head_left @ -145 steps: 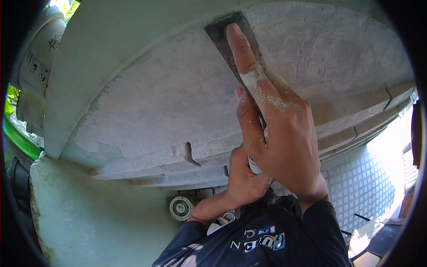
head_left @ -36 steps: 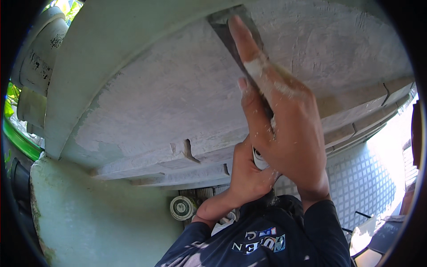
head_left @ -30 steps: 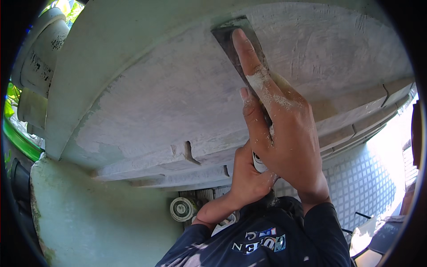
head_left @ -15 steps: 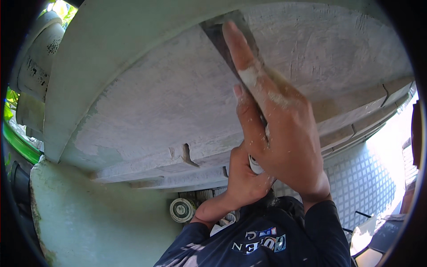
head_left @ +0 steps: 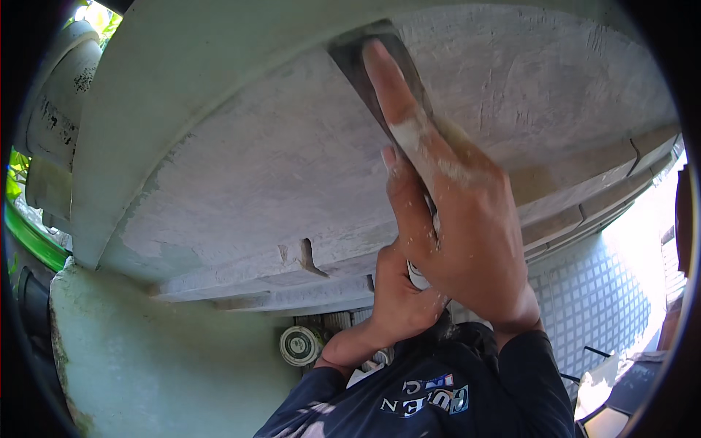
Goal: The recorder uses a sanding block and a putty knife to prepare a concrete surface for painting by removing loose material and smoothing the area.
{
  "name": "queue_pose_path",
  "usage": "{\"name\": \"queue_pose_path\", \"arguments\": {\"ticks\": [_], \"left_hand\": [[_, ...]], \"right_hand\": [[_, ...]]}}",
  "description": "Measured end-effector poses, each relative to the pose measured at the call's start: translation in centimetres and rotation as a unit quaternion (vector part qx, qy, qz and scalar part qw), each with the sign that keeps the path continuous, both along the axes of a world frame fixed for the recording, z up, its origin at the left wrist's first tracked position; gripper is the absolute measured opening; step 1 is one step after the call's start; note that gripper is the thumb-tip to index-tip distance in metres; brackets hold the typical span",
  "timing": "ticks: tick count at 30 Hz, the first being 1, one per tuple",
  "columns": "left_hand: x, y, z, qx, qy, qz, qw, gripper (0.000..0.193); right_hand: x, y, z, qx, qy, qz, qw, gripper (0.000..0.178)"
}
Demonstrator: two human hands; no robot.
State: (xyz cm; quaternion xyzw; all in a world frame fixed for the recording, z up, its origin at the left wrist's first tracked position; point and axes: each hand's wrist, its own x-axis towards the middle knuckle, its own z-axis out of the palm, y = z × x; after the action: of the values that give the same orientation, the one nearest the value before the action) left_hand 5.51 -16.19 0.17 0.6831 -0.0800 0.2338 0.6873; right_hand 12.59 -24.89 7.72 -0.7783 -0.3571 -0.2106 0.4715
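Change: since half a second ago I see the putty knife (head_left: 372, 69) and the right hand (head_left: 456, 212) sit almost where they were, the blade tip staying near the upper edge of the filled patch; against the frame a second ago the blade has slid a little up and to the left.
Right fingers: my view shows the index finger (head_left: 391, 87) stretched straight along the back of the dark blade, pressing it flat to the surface, while the other fingers curl closed round the handle below; white dust coats the knuckles.
Left fingers: the left hand (head_left: 398, 296) sits under the right one, fingers wrapped shut around the lower end of the handle, whose pale butt shows between the two hands.
Putty knife: blade flat against the grey filler patch (head_left: 292, 160), tip near the pale green panel edge (head_left: 182, 66).
Surface: curved, overhead, with a small notch (head_left: 310, 255) low in the filler and stepped ridges (head_left: 606, 197) to the right.
Nearby: a round tin (head_left: 299, 344) stands below on the ground, well apart from both hands; chequered flooring (head_left: 606, 306) lies at the right.
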Motion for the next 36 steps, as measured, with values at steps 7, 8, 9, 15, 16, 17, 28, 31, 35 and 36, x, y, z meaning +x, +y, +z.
{"name": "queue_pose_path", "arguments": {"ticks": [7,8,9,15,16,17,28,31,35,36], "left_hand": [[0.0,-0.2,-0.5,0.013,0.013,-0.012,1.000,0.033],[-0.1,-0.2,-0.6,0.012,0.006,-0.007,1.000,0.033],[-0.2,-0.2,-0.4,0.012,0.007,-0.008,1.000,0.033],[-0.1,-0.5,-0.1,0.005,-0.003,-0.007,1.000,0.033],[0.0,-0.5,-0.2,0.009,-0.021,0.002,1.000,0.033],[-0.1,-0.5,-0.3,0.012,-0.037,0.012,0.999,0.033],[0.2,0.0,-0.1,0.027,-0.028,-0.016,0.999,0.033],[0.0,-0.2,-0.2,0.044,-0.034,-0.018,0.998,0.033],[0.3,-0.3,-0.2,0.021,-0.023,-0.009,0.999,0.032],[0.3,-0.4,-0.1,0.021,-0.023,-0.012,0.999,0.032]], "right_hand": [[0.3,-0.2,-0.4,0.049,0.003,0.032,0.998,0.066],[0.3,-0.1,-0.1,0.039,0.003,0.019,0.999,0.065],[0.2,-0.1,0.1,0.029,0.003,0.006,1.000,0.065],[0.0,0.0,-0.4,0.018,0.013,0.005,1.000,0.066],[0.1,0.1,-0.3,0.018,0.012,0.005,1.000,0.066],[0.1,0.2,-0.2,0.042,-0.001,0.013,0.999,0.066],[0.1,0.0,0.1,0.047,-0.003,0.021,0.999,0.066],[0.1,-0.4,0.1,0.042,-0.034,0.021,0.998,0.067],[0.7,0.1,-0.6,0.035,-0.013,0.020,0.999,0.072],[0.9,0.1,-0.6,0.054,-0.032,0.026,0.998,0.078]]}}
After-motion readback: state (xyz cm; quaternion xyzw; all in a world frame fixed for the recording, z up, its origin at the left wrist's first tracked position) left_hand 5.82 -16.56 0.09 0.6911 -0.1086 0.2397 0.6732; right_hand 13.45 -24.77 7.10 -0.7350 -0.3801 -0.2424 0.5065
